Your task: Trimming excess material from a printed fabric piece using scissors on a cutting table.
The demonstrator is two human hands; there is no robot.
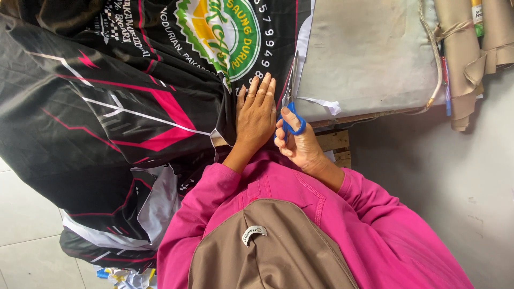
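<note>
Soft, even daylight fills the sharp head view, with faint shadows, no glare and slight edge stretching.

A tailoring workshop: printed fabric, scissors, rolled cloth.

the printed fabric lies across the table and hangs off its near-left edge, with the left hand flat on it. just right of that hand, the right hand holds scissors along the fabric's edge. fabric rolls lie at the far right.
</note>
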